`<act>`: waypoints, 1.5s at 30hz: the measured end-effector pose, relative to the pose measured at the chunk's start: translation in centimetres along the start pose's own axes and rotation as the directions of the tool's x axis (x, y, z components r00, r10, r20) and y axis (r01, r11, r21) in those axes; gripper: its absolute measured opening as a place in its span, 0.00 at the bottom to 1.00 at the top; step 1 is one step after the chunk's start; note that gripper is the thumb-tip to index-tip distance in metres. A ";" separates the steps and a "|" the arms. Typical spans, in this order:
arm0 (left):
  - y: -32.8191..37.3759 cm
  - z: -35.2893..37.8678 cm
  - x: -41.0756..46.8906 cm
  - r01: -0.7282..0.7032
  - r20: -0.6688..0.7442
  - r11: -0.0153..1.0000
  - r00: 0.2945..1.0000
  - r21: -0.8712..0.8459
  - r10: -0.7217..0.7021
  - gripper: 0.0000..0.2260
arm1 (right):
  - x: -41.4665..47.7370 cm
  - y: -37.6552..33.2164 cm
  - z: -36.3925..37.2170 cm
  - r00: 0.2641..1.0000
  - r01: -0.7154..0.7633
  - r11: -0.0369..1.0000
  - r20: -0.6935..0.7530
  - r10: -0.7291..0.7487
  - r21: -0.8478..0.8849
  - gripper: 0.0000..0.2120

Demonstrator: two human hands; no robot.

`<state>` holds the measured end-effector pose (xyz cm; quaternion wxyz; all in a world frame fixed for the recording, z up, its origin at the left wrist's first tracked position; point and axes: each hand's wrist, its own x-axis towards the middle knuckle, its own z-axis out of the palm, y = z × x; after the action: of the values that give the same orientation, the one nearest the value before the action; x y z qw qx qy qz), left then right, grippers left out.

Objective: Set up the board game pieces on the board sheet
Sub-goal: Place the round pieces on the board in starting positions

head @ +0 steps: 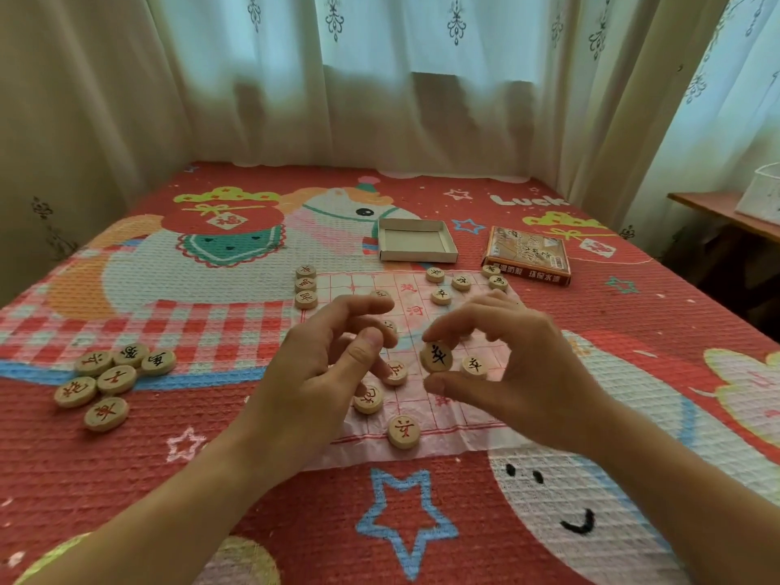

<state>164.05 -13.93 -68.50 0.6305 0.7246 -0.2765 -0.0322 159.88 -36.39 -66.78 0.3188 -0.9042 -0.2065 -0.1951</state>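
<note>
A thin board sheet [439,441] with red grid lines lies on the bed. My right hand [523,365] pinches a round wooden piece with a black character [437,356] between thumb and fingers, just above the sheet. My left hand [320,373] hovers over the sheet's left part with fingers loosely curled; one finger touches a red-marked piece [396,372]. Several more wooden pieces lie on the sheet, such as the one at its near edge [404,431]. A loose pile of pieces [110,380] sits off the sheet to the left.
An empty cardboard box tray [415,240] and the printed box lid [527,255] lie beyond the sheet. Three pieces [306,285] line up at the sheet's far left corner. A wooden table [717,213] stands at the right, curtains behind the bed.
</note>
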 end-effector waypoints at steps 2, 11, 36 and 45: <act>0.0 0.0 0.0 -0.002 0.001 1.000 1.000 0.003 0.002 0.12 | 0.0 0.8 -1.5 0.994 -0.047 0.999 0.099 0.044 0.025 0.18; -0.2 0.0 -0.1 0.000 0.008 1.000 1.000 0.015 0.000 0.11 | -0.3 2.3 -5.0 0.826 -0.210 0.975 0.520 0.217 -0.074 0.17; -0.2 0.1 -0.5 -0.139 0.062 0.923 0.990 0.358 0.125 0.13 | -0.8 0.8 -0.2 0.994 -0.045 0.996 0.102 0.037 0.078 0.37; -0.1 0.0 -0.5 -0.171 0.054 0.903 0.985 0.395 0.163 0.14 | -0.9 0.0 1.1 0.999 0.008 0.989 0.052 -0.016 0.148 0.36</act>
<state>163.68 -13.69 -68.78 0.4676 0.8110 -0.3444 0.0715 159.37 -35.85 -68.01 0.3783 -0.8817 -0.2341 -0.1571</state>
